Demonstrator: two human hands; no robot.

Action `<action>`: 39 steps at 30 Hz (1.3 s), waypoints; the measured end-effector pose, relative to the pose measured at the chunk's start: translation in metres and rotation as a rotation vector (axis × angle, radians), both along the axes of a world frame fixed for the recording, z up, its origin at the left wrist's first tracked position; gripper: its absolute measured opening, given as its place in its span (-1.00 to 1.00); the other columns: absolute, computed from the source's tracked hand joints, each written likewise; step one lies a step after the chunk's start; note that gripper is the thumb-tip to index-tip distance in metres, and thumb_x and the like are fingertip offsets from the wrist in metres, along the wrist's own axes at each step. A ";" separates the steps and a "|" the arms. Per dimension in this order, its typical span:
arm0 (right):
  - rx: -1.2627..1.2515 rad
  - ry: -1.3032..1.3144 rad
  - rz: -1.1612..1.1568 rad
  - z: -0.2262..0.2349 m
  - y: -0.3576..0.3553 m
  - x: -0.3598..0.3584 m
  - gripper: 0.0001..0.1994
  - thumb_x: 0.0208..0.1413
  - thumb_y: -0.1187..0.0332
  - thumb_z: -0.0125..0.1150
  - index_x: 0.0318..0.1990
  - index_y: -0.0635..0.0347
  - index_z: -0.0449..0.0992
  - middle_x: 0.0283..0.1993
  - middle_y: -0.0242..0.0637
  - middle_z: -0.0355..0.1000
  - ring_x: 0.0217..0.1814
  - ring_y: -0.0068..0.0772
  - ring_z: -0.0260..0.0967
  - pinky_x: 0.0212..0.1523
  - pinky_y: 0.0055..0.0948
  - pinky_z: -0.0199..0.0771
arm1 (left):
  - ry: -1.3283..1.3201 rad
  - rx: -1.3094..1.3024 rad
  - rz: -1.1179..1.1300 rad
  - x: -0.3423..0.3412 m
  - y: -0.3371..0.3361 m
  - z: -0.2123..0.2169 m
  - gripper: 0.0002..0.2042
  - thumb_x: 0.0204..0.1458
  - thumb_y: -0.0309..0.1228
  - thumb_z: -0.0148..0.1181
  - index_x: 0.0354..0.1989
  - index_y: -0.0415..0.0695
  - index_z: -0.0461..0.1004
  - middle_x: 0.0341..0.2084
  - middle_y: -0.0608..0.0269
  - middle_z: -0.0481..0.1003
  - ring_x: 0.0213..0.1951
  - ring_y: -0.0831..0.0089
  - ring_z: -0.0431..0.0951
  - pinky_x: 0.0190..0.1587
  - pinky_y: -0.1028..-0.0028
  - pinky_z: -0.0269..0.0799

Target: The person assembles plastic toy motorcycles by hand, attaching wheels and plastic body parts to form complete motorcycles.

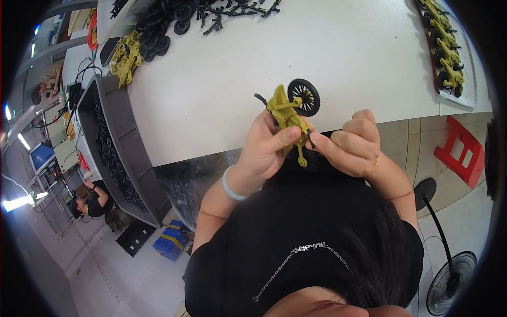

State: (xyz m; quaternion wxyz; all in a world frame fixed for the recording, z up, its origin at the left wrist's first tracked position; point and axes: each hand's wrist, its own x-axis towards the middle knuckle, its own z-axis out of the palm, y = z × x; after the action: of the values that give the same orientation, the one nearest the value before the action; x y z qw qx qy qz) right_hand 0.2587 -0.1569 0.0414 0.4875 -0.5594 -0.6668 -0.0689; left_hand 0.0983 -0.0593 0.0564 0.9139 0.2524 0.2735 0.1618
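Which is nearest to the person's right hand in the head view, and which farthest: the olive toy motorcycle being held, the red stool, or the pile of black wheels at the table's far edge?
Measured from the right hand:
1. Olive toy motorcycle: just to its left, pinched by both hands over the white table's near edge.
2. Red stool: on the floor to its right.
3. Pile of black wheels: far left, at the table's far edge.

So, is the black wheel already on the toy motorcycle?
On: the wheel sits at the upper end of the motorcycle, held by both hands.
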 end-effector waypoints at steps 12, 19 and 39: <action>-0.215 0.579 0.000 0.014 0.006 0.011 -0.63 -0.24 0.23 0.48 -0.24 0.18 0.57 -0.39 -0.35 0.41 -0.37 -0.38 0.34 -0.34 -0.47 0.37 | 0.604 1.369 -0.441 0.007 0.006 0.025 -0.62 -0.20 -0.47 0.41 -0.20 -0.17 0.39 -0.42 0.18 0.55 -0.39 0.33 0.59 -0.36 0.43 0.45; -0.439 0.904 0.222 0.006 -0.003 0.032 -0.73 -0.16 0.50 0.34 -0.20 0.24 0.60 -0.37 -0.35 0.48 -0.33 -0.52 0.36 -0.28 -0.54 0.34 | 0.417 1.264 -0.221 -0.005 0.022 0.026 -0.63 -0.10 -0.38 0.35 -0.09 -0.18 0.46 -0.30 0.08 0.56 -0.26 0.20 0.59 -0.20 0.42 0.46; 0.274 1.173 -0.212 -0.029 -0.123 0.200 -0.80 0.17 0.47 0.13 -0.07 0.31 0.47 -0.13 -0.34 0.47 -0.10 -0.58 0.40 -0.06 -0.58 0.40 | 0.259 1.379 -0.266 0.016 -0.004 0.004 -0.58 0.04 -0.32 0.20 0.04 -0.28 0.38 -0.09 -0.03 0.49 -0.04 0.10 0.50 0.05 0.31 0.34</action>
State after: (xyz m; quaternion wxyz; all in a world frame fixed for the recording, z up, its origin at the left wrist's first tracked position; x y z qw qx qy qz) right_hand 0.4585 -0.2794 0.0119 0.8314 -0.4997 -0.2129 0.1173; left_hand 0.1142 -0.0638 0.0600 0.5185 0.8212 0.1821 0.1540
